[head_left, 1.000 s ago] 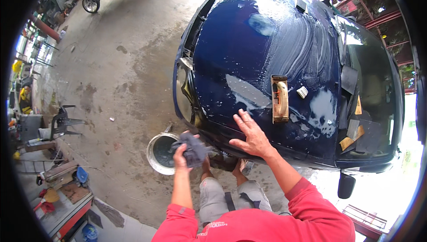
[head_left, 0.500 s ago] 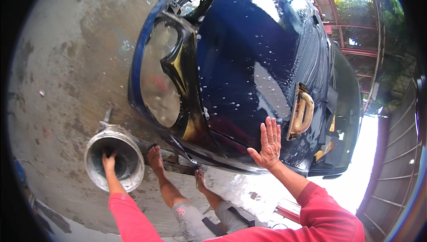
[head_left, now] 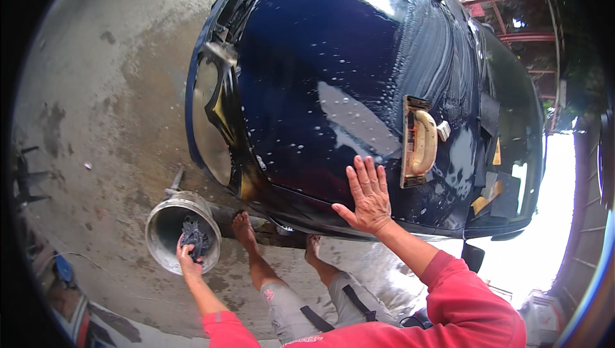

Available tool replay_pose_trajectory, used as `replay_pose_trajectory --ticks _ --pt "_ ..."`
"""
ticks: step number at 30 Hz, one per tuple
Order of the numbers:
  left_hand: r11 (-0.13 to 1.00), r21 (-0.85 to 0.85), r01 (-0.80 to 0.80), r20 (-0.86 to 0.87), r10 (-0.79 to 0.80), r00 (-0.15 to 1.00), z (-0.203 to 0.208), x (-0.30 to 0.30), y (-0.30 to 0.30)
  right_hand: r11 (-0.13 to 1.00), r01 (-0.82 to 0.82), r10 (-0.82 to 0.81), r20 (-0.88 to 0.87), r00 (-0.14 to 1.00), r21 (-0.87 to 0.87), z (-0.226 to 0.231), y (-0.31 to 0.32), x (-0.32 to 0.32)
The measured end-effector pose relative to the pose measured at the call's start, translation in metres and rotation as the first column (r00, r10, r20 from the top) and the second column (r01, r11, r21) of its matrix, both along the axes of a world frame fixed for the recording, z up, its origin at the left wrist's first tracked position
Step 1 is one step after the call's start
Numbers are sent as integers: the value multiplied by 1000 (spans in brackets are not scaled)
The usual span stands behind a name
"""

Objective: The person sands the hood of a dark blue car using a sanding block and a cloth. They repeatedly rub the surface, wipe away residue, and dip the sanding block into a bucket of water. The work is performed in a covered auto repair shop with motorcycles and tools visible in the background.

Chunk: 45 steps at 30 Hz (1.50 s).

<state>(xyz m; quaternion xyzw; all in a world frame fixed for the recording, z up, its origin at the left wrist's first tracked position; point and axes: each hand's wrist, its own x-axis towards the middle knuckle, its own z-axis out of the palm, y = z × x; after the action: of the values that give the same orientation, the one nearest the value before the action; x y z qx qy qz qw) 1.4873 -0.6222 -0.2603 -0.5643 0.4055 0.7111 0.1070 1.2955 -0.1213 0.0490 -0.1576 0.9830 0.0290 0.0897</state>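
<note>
My left hand (head_left: 188, 256) grips a bunched dark grey rag (head_left: 196, 236) at the mouth of a pale bucket (head_left: 154, 220) on the ground. Flat on the wet dark blue car hood (head_left: 301, 47) rests my right hand (head_left: 368, 197), its fingers spread and holding nothing. Just beyond those fingertips is a grey bare patch (head_left: 359, 117) in the paint. A hand sanding block (head_left: 421, 143) with a curved tan handle lies on the hood to the right of that patch. Water drops and whitish slurry cover parts of the hood.
Dark sheets of sandpaper (head_left: 509, 197) and a yellowish scraper (head_left: 488, 199) lie near the windshield. A small white block (head_left: 443, 131) sits beside the sanding block. My bare feet (head_left: 243, 227) stand on wet concrete by the front bumper. A bluish object (head_left: 63, 268) is at the far left.
My left hand has risen from deep inside the bucket with the rag now showing in it. My right hand stays flat on the hood. The view has shifted.
</note>
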Motion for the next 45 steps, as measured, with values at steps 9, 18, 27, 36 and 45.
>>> replay_pose_trajectory --ticks 9,18,27,36,45 --pt "980 -187 73 -695 -184 695 339 -196 162 755 21 -43 -17 999 -656 92 120 21" --pt "270 -939 215 -255 -962 96 346 -457 371 685 727 -710 -278 647 -56 73 492 -53" --pt "-292 -951 105 310 -873 376 308 -577 563 674 737 -671 -460 581 -52 51 489 -66" --pt "-55 -982 -182 98 -966 -237 359 -498 953 606 789 -779 -280 562 -102 68 488 -69" --pt "-209 -971 -112 229 -953 -200 364 -666 958 627 779 -749 -295 593 -27 66 491 -69"
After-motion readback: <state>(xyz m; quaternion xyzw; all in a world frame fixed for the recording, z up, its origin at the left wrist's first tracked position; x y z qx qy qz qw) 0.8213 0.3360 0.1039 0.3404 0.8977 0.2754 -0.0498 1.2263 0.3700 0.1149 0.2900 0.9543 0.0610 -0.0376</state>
